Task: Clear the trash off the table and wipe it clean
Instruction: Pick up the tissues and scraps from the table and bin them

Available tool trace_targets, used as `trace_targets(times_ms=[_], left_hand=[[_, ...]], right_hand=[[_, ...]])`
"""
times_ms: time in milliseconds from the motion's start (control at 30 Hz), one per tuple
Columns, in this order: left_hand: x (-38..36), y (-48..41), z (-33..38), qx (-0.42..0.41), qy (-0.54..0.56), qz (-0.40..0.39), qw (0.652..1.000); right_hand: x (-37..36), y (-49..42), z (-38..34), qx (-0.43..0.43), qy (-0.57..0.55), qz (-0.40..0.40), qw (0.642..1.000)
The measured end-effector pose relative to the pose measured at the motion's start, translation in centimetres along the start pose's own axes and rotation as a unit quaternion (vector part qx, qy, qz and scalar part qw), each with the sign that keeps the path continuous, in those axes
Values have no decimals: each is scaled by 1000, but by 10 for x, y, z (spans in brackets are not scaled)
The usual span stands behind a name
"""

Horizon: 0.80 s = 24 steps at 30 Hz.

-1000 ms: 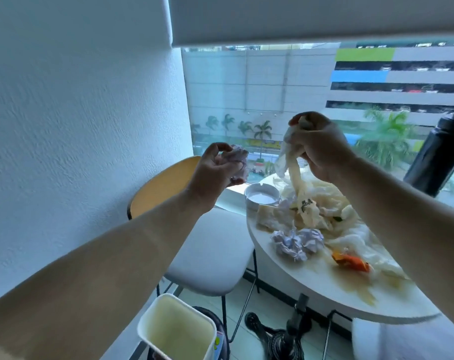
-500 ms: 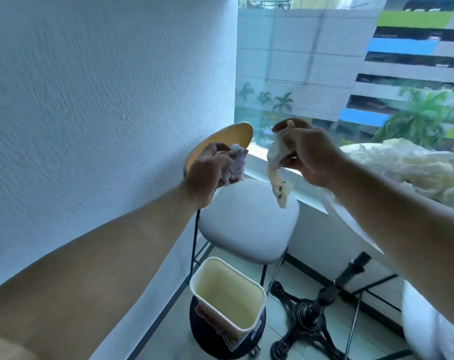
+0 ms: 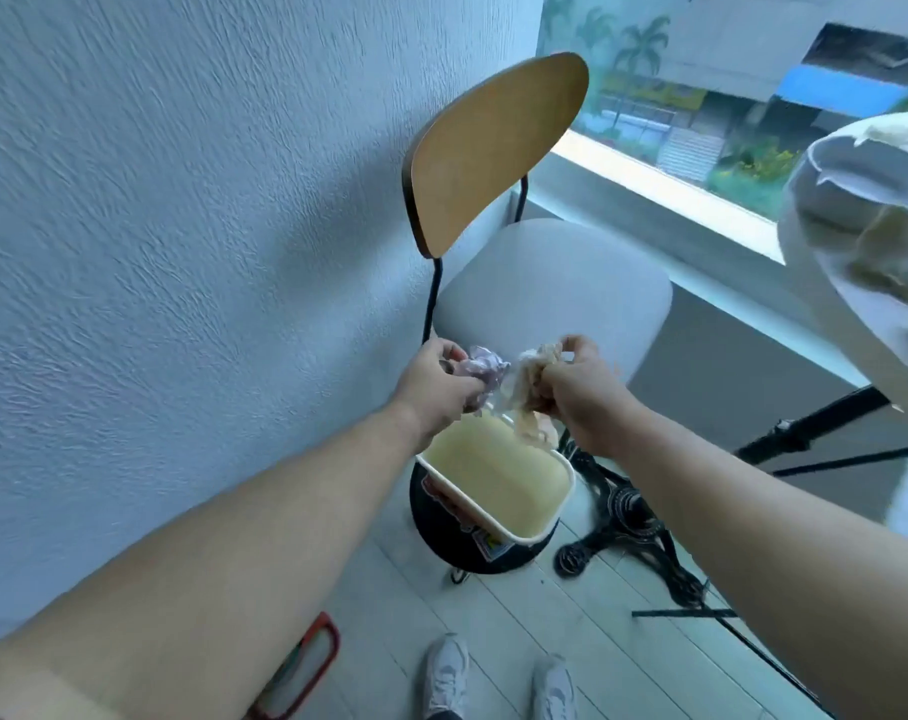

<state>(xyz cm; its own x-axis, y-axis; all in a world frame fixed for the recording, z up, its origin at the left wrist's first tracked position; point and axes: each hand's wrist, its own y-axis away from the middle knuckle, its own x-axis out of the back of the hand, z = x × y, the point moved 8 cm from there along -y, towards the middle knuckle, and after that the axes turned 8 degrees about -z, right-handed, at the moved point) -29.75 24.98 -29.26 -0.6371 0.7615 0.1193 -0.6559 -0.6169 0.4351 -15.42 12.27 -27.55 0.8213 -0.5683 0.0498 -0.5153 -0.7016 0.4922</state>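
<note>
My left hand (image 3: 434,387) grips a crumpled purplish paper ball (image 3: 485,370). My right hand (image 3: 579,392) grips a wad of cream-coloured soiled tissue (image 3: 525,394) whose loose end hangs down. Both hands are side by side just above the far rim of a white trash bin (image 3: 498,478) with a cream inside, which stands on a black round stool (image 3: 441,537). The white round table (image 3: 826,283) shows only at the right edge, with more crumpled tissue (image 3: 893,262) on it.
A chair with a wooden back (image 3: 493,148) and grey seat (image 3: 556,288) stands behind the bin, against the textured wall (image 3: 182,200). The table's black cast-iron base (image 3: 628,522) is right of the bin. My white shoes (image 3: 449,678) are on the pale floor. A red-framed object (image 3: 306,662) lies at the lower left.
Both hands have come down and together, carrying the paper ball and the tissue from table height to just over the bin. My view has tilted down to the floor.
</note>
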Motion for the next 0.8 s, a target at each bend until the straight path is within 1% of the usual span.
trace_targets(times_ms=[67, 200, 300, 367, 467, 633, 800], left_hand=[[-4, -7, -31, 21, -3, 15, 1000], [-16, -17, -89, 79, 21, 21, 996], [-16, -28, -123, 112, 5, 42, 993], [-18, -33, -137, 132, 21, 30, 991], [-22, -33, -149, 158, 44, 7, 986], [-9, -29, -155, 146, 9, 35, 989], [7, -28, -122, 88, -79, 65, 991]], right_hand=[[-4, -12, 39, -30, 26, -10, 999], [1, -32, 111, -58, 116, 5, 992], [-4, -30, 133, -77, 157, 1, 985], [-7, -33, 150, -100, 169, -27, 980], [-3, -39, 158, -92, 257, -37, 961], [7, -37, 152, -74, 313, -14, 947], [12, -29, 129, -52, 344, 1, 938]])
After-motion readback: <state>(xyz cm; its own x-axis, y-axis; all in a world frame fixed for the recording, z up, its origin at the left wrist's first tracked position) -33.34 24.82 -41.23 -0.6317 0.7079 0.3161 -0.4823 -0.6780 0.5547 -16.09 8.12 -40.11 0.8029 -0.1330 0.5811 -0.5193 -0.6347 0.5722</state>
